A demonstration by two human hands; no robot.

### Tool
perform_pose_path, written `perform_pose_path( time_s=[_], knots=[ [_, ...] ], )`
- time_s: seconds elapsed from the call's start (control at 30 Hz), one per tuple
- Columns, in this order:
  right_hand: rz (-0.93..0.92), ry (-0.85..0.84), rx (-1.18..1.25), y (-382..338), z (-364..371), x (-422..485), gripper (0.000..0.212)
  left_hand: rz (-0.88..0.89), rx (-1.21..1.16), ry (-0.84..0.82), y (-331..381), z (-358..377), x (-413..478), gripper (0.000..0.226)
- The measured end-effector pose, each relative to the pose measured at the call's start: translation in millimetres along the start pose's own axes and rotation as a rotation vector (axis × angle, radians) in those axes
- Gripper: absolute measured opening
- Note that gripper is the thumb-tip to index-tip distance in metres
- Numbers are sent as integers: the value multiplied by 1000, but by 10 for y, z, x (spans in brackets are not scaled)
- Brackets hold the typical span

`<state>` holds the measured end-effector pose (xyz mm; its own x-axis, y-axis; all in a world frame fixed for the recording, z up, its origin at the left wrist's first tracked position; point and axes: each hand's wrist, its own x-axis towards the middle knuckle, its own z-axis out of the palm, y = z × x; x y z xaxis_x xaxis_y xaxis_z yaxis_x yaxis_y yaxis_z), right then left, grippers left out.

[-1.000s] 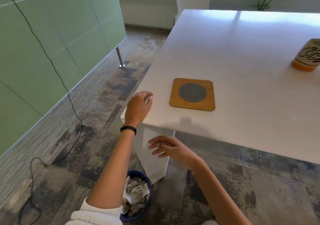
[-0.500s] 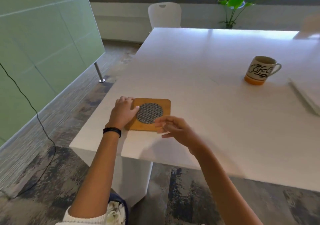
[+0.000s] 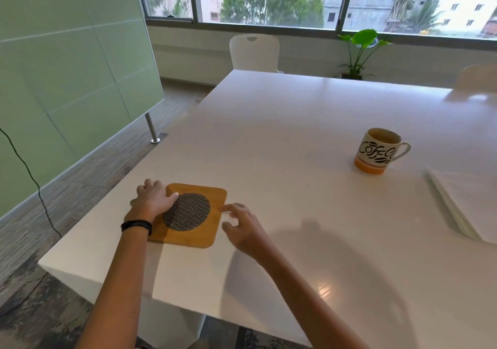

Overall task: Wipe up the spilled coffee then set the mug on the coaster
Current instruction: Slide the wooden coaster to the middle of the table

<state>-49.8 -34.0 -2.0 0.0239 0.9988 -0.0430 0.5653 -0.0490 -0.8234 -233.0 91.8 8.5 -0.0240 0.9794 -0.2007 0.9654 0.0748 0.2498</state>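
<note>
A square wooden coaster [image 3: 207, 198] with a dark mesh disc in its middle lies near the table's near-left corner. My left hand [image 3: 153, 200] rests on the coaster's left edge, thumb on the mesh, fingers curled over the side. My right hand [image 3: 242, 225] hovers at the coaster's right edge with fingers spread, holding nothing. A white mug [image 3: 377, 151] with black lettering and an orange base stands upright far to the right, handle pointing right, coffee inside. No spill shows on the white table [image 3: 282, 138].
A stack of white paper or napkins [image 3: 468, 200] lies at the table's right edge. White chairs [image 3: 254, 51] stand at the far side, a potted plant [image 3: 360, 50] by the window. A green partition [image 3: 67, 79] and a black cable [image 3: 35, 184] are on the left.
My view rose from the floor and bin to the tabletop. My left hand moved from the table corner onto the coaster; my right hand came up from below the table to the coaster's right edge.
</note>
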Motion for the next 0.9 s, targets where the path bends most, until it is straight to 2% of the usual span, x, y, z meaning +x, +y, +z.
perform_pose_path(
  time_s=[0.23,0.43,0.6,0.77,0.9],
  knots=[
    [33,-79,137,14,28,94,40,-37,-60,10,47,32,0,59],
    [113,-124,295,33,-3,199,41,-31,-82,-57,-58,-17,92,53],
    [166,-108,446,41,-95,261,32,-7,-121,-29,-5,-46,61,41],
    [173,-112,549,63,-118,257,28,-40,-246,9,-14,-30,6,44],
    [181,-92,601,79,-99,304,27,-36,-355,76,-40,-27,-28,37]
  ],
)
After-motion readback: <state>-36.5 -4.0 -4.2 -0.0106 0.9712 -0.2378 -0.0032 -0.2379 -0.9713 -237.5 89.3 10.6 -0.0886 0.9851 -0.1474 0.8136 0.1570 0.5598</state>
